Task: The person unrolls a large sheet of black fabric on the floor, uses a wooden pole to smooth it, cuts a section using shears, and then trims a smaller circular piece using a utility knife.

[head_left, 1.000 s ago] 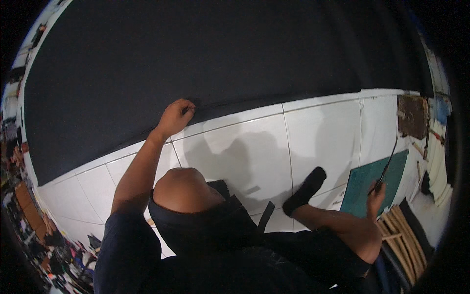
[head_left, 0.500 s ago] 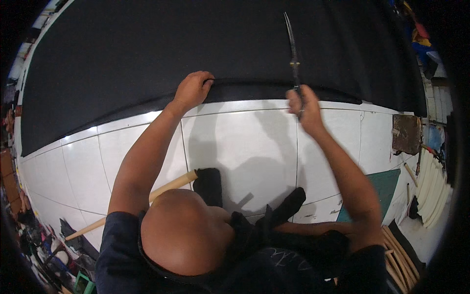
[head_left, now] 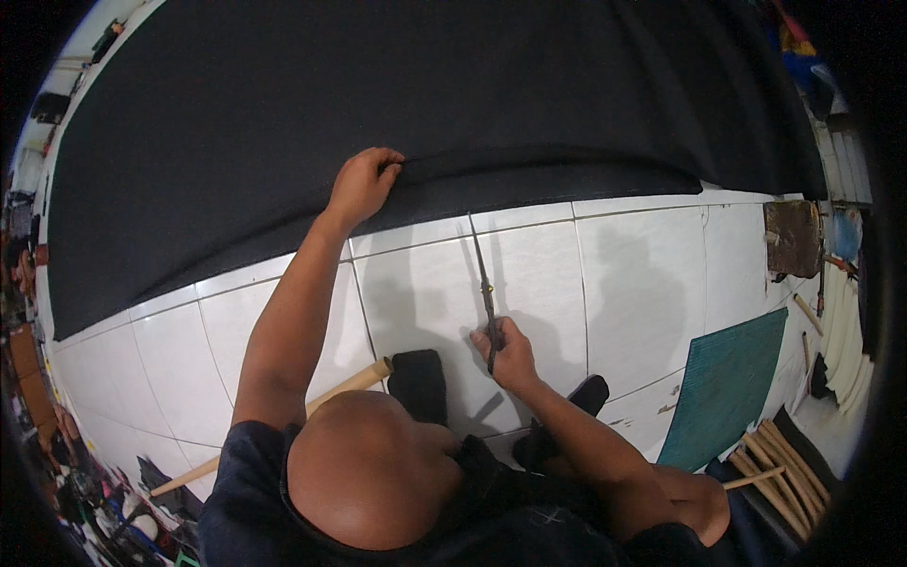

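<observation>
A large sheet of black fabric (head_left: 453,85) lies over the white tiled floor, its near edge raised in a long fold. My left hand (head_left: 364,184) is closed on that fold, pinching the cloth between thumb and fingers. Gripped in my right hand (head_left: 510,352) is a pair of long dark scissors (head_left: 482,255), with fingers around the handles. The blades look closed, and their tips point away from me, close to the fabric's near edge.
A tan tube (head_left: 350,383) lies beside my bent knee (head_left: 364,472). My feet, in black, rest on the tiles. To the right are a green ribbed mat (head_left: 726,383), a brown square block (head_left: 792,238) and several wooden sticks (head_left: 779,472). Clutter lines the left side.
My right hand has drawn the scissors back toward me and to the left, off the fabric and over the tiles. My left hand keeps its hold on the fold.
</observation>
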Demonstrator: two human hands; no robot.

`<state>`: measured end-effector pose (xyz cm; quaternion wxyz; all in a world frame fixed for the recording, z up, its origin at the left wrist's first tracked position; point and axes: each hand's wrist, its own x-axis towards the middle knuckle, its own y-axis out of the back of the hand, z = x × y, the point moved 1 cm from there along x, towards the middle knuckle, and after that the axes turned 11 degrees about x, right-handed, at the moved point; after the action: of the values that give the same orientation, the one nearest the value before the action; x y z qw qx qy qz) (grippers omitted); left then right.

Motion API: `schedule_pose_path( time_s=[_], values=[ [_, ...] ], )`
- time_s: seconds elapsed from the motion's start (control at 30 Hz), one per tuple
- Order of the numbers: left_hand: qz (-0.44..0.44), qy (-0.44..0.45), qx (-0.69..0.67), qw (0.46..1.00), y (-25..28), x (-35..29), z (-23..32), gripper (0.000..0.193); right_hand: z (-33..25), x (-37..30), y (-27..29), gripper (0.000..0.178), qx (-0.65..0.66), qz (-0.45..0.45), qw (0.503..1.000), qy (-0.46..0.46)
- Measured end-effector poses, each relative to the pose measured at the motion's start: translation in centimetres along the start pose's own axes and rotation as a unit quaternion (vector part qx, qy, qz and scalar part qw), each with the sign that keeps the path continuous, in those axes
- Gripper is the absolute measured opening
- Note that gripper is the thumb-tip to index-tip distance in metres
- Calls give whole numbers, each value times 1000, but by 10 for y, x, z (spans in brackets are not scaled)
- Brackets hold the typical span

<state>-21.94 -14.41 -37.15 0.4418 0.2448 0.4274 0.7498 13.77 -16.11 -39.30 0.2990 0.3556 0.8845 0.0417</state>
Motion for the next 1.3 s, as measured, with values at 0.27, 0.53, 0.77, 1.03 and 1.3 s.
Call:
schedule_pose_path(
  time_s=[0.27,0.53,0.77,1.03,1.3],
  values=[
    [-53,14,-20,998,-12,-26,6,20,-16,7,-18,35,83,-71,993,-39],
    [7,-33,-5,999,-26,-41,2,17,-15,20,-32,52,143,-136,974,-111],
    [22,-40,4,999,-29,-45,10,13,-23,30,-35,54,136,-137,974,-117],
    [41,-64,30,997,-42,-52,11,14,-30,42,-37,55,122,-112,980,-114],
    [112,-94,44,988,-53,-57,13,15,-31,52,-47,57,134,-98,982,-92]
  ],
)
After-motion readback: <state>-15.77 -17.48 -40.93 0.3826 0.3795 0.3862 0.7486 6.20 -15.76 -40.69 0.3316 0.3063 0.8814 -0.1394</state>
